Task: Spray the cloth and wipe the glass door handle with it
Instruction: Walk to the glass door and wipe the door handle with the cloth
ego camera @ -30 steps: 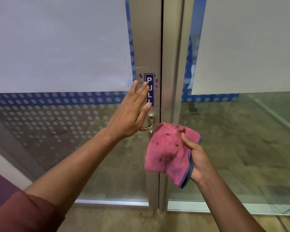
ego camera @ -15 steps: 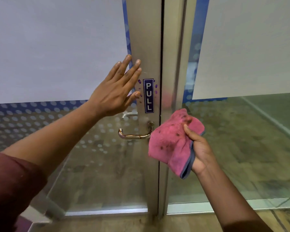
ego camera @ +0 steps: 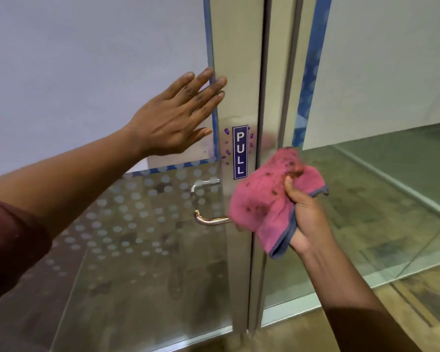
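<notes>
Now, from the head camera, we see the door handle (ego camera: pixel 211 219) lying horizontal, its free end pointing to nine o'clock; its three o'clock end is hidden behind the pink cloth (ego camera: pixel 262 207). Our right hand (ego camera: pixel 305 219) clenches that bunched cloth, just touching the handle. Our left hand (ego camera: pixel 173 123) spreads flat, grasping nothing, on the glass door (ego camera: pixel 137 250) at eleven o'clock of the handle. A PULL sticker (ego camera: pixel 240 152) stands upright above.
</notes>
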`<state>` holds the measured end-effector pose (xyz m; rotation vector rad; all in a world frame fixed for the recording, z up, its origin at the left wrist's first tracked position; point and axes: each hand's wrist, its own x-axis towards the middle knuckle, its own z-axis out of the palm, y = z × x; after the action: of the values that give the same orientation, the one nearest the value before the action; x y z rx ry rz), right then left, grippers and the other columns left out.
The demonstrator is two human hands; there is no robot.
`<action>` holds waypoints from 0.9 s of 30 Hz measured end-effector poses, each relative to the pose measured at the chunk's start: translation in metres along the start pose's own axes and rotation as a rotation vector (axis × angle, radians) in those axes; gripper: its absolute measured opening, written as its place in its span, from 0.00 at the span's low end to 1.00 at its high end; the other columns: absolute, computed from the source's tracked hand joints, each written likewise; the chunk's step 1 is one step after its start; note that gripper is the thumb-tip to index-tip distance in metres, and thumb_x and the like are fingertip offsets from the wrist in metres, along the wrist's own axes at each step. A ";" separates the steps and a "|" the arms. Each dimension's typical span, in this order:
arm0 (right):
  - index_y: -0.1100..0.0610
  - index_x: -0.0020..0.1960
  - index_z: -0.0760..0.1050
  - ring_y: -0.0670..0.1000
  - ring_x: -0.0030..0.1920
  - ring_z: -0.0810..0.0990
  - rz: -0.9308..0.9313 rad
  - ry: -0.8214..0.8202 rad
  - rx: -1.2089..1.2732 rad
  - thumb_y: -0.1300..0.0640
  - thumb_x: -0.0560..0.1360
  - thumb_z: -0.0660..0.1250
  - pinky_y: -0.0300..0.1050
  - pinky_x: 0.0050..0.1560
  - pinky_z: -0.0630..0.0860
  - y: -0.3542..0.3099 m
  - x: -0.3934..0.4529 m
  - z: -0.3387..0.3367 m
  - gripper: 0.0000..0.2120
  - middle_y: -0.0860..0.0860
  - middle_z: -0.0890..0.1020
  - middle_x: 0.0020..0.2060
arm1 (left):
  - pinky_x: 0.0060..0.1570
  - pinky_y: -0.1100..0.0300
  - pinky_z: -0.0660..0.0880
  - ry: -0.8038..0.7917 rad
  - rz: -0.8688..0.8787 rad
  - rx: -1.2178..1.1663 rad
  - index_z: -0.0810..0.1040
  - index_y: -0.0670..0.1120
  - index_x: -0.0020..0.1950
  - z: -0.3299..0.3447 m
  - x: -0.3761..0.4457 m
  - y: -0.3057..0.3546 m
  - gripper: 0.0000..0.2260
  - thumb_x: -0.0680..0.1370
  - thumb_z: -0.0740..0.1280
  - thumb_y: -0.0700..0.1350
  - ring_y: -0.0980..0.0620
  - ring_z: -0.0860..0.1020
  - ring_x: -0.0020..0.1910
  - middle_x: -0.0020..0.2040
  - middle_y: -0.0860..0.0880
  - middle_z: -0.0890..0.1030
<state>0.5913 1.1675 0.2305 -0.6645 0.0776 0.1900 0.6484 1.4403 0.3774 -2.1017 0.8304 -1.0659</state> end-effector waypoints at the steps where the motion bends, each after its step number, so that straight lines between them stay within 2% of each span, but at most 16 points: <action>1: 0.62 0.72 0.70 0.61 0.66 0.77 -0.029 0.039 0.020 0.54 0.76 0.69 0.66 0.67 0.71 0.004 0.000 0.006 0.27 0.61 0.78 0.66 | 0.81 0.46 0.45 0.014 0.013 0.000 0.50 0.39 0.82 0.001 0.001 -0.003 0.30 0.86 0.49 0.57 0.40 0.48 0.83 0.83 0.40 0.50; 5: 0.61 0.67 0.76 0.61 0.62 0.80 -0.207 0.189 0.016 0.52 0.69 0.74 0.68 0.63 0.74 0.022 -0.002 0.028 0.28 0.61 0.81 0.62 | 0.81 0.45 0.48 0.061 0.086 -0.016 0.51 0.39 0.82 0.004 0.005 -0.008 0.30 0.86 0.46 0.57 0.40 0.48 0.83 0.83 0.40 0.51; 8: 0.58 0.55 0.79 0.60 0.59 0.82 -0.350 0.240 -0.119 0.59 0.76 0.70 0.66 0.62 0.76 0.031 -0.002 0.034 0.08 0.57 0.84 0.53 | 0.81 0.44 0.49 0.068 0.126 -0.023 0.50 0.38 0.82 0.005 0.006 -0.011 0.30 0.86 0.45 0.57 0.41 0.47 0.83 0.83 0.40 0.49; 10: 0.55 0.51 0.80 0.58 0.56 0.83 -0.440 0.265 -0.221 0.61 0.78 0.69 0.64 0.62 0.77 0.035 -0.001 0.036 0.03 0.53 0.85 0.48 | 0.81 0.45 0.48 0.069 0.154 -0.022 0.49 0.38 0.82 0.004 0.006 -0.015 0.30 0.86 0.43 0.57 0.41 0.47 0.83 0.83 0.39 0.49; 14: 0.53 0.55 0.80 0.53 0.54 0.84 -0.596 0.334 -0.523 0.53 0.76 0.71 0.61 0.61 0.78 0.043 -0.001 0.045 0.09 0.52 0.86 0.52 | 0.82 0.46 0.46 0.062 0.194 -0.012 0.45 0.39 0.82 0.003 0.005 -0.023 0.31 0.86 0.42 0.58 0.42 0.45 0.83 0.83 0.40 0.47; 18: 0.50 0.64 0.76 0.49 0.59 0.82 -0.657 0.331 -0.665 0.38 0.70 0.73 0.56 0.63 0.78 0.040 0.001 0.055 0.27 0.52 0.81 0.59 | 0.82 0.46 0.46 0.059 0.227 0.021 0.43 0.40 0.82 0.007 0.002 -0.025 0.31 0.85 0.39 0.58 0.42 0.43 0.83 0.83 0.41 0.45; 19: 0.50 0.64 0.75 0.49 0.60 0.82 -0.672 0.325 -0.694 0.37 0.70 0.72 0.56 0.63 0.77 0.038 0.002 0.056 0.27 0.52 0.81 0.60 | 0.82 0.45 0.46 0.053 0.232 0.031 0.42 0.40 0.82 0.009 0.002 -0.025 0.31 0.85 0.39 0.58 0.42 0.43 0.83 0.83 0.41 0.44; 23: 0.55 0.62 0.77 0.46 0.56 0.83 -0.665 0.289 -0.658 0.51 0.80 0.67 0.50 0.61 0.79 0.029 0.007 0.060 0.14 0.49 0.84 0.53 | 0.81 0.44 0.45 0.036 0.237 0.059 0.41 0.40 0.83 0.010 0.004 -0.024 0.32 0.85 0.37 0.58 0.41 0.42 0.83 0.83 0.40 0.43; 25: 0.55 0.62 0.78 0.48 0.56 0.84 -0.655 0.307 -0.653 0.51 0.80 0.66 0.54 0.62 0.79 0.027 0.012 0.062 0.13 0.51 0.85 0.54 | 0.81 0.44 0.45 0.032 0.238 0.065 0.41 0.40 0.83 0.012 0.004 -0.024 0.32 0.84 0.36 0.58 0.41 0.42 0.83 0.83 0.40 0.43; 27: 0.53 0.58 0.79 0.50 0.55 0.84 -0.657 0.300 -0.665 0.53 0.80 0.65 0.57 0.62 0.78 0.027 0.018 0.063 0.09 0.49 0.86 0.51 | 0.81 0.44 0.45 0.035 0.238 0.070 0.41 0.39 0.82 0.014 0.004 -0.025 0.32 0.84 0.35 0.58 0.41 0.41 0.83 0.83 0.39 0.42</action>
<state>0.6044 1.2304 0.2615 -1.3394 0.0800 -0.5454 0.6682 1.4555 0.3915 -1.8769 1.0171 -0.9917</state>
